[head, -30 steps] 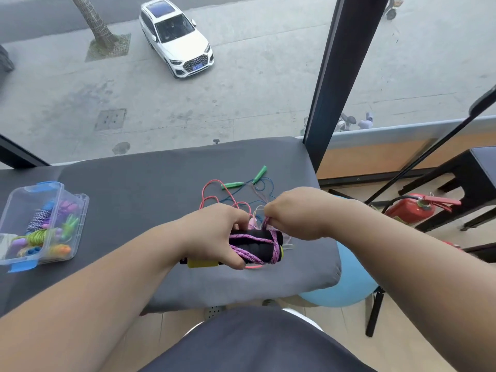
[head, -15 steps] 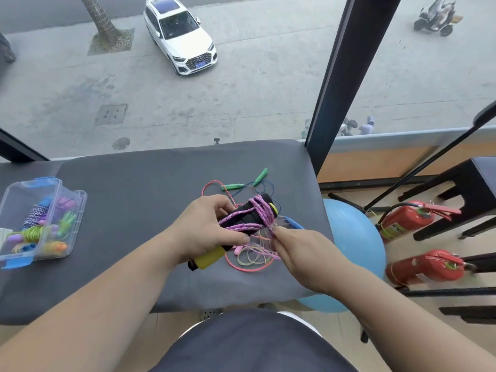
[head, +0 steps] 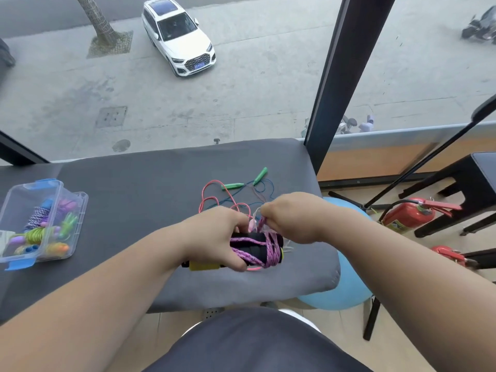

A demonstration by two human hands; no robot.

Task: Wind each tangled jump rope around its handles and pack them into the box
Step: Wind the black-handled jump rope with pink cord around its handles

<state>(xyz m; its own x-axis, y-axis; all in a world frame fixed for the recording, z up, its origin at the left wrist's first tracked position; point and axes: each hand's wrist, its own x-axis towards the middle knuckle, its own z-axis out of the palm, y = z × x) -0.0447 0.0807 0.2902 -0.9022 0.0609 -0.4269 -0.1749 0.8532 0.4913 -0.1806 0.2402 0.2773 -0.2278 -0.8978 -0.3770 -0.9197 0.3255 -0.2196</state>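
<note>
While the left hand (head: 214, 237) grips the black handles (head: 257, 247) low over the grey table (head: 134, 200), the right hand (head: 292, 218) pinches the pink rope (head: 264, 226) just above them; each turn should probably lie taut and side by side; the box (head: 67, 208) waits well apart at left.

Almost no writing can be read here. The white car (head: 178, 36) on the street below carries a four-ring emblem (head: 197, 59) on its front grille, the sign of the Audi brand. Under it sits a blue number plate (head: 198, 66), but its characters are too blurred to read. The red fire extinguisher (head: 405, 216) has a yellowish label (head: 394, 226), probably printed, but not legible.
</note>
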